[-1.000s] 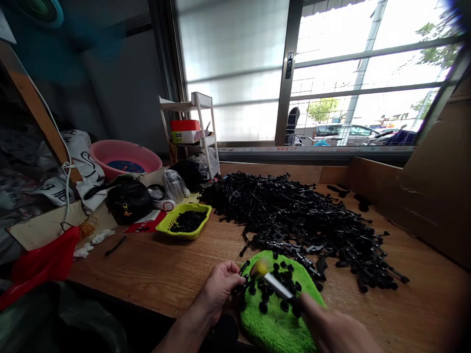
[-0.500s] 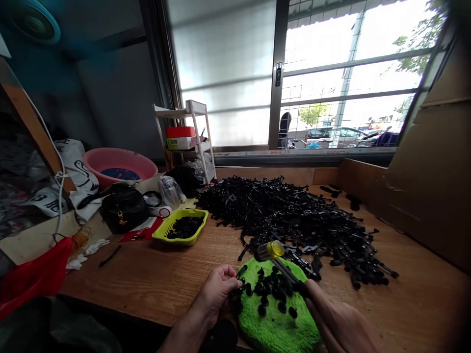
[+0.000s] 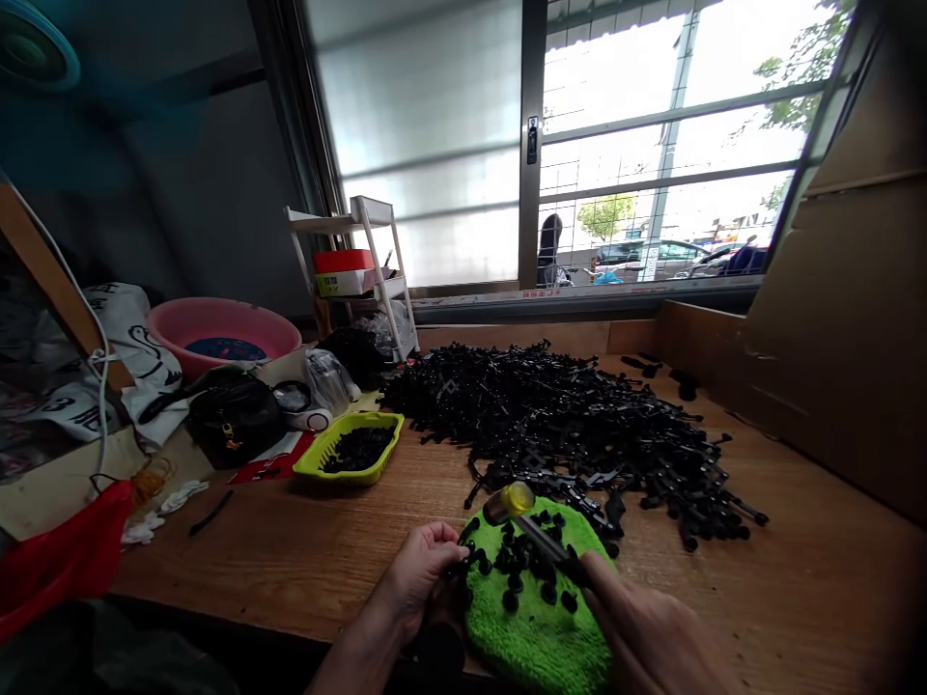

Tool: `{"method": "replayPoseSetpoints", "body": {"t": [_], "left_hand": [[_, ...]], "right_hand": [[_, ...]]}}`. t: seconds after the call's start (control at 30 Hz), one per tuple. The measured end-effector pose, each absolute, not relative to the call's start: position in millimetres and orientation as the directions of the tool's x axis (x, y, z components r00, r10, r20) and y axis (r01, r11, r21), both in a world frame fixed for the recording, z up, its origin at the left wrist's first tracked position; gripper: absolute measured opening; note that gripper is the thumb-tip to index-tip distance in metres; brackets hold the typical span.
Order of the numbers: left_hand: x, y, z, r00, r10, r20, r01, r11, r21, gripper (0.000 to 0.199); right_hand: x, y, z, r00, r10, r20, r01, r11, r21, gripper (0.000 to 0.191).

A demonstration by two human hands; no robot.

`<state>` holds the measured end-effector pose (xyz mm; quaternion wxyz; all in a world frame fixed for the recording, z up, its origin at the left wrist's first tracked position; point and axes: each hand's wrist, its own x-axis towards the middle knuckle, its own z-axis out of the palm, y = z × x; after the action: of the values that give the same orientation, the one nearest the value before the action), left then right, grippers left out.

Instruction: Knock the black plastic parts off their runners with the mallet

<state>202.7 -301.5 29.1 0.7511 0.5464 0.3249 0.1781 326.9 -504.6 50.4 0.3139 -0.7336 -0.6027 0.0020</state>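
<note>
My left hand [image 3: 426,568] pinches a small black part [image 3: 463,558] at the left edge of a round green fuzzy cloth [image 3: 532,642]. In my right hand [image 3: 641,618] is the dark handle of a hammer [image 3: 516,502] with a yellow, translucent head. That head hangs over the cloth's upper left edge, a little above and right of my left fingertips. Several small black round pieces [image 3: 548,591] lie on the cloth below the hammer. What exactly sits under my left fingers is partly hidden.
Behind the cloth spreads a large pile of black parts [image 3: 550,415]. A yellow-green basket [image 3: 308,468] of black pieces stands left. Farther left are a black bag [image 3: 236,420] and a pink basin [image 3: 279,333]. Cardboard [image 3: 832,357] rises at the right.
The view has shifted slightly to the right. Both hands keep nearly the same pose, with the hammer still raised over the cloth's upper left edge.
</note>
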Motion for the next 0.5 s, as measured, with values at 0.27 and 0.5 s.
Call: {"method": "replayPoseSetpoints", "body": {"t": [0.27,0.5], "left_hand": [[188,-308,30,0.770,0.596,-0.229,0.061,0.288,0.956,0.024],[165,-325,36,0.789,0.590,-0.173,0.070,0.193,0.979,0.024]], "right_hand": [[336,-513,38,0.338,0.844,0.416,0.844,-0.077,-0.530,0.031],[345,-546,29,0.464,0.815,0.348,0.680,-0.075,-0.730,0.039]]}}
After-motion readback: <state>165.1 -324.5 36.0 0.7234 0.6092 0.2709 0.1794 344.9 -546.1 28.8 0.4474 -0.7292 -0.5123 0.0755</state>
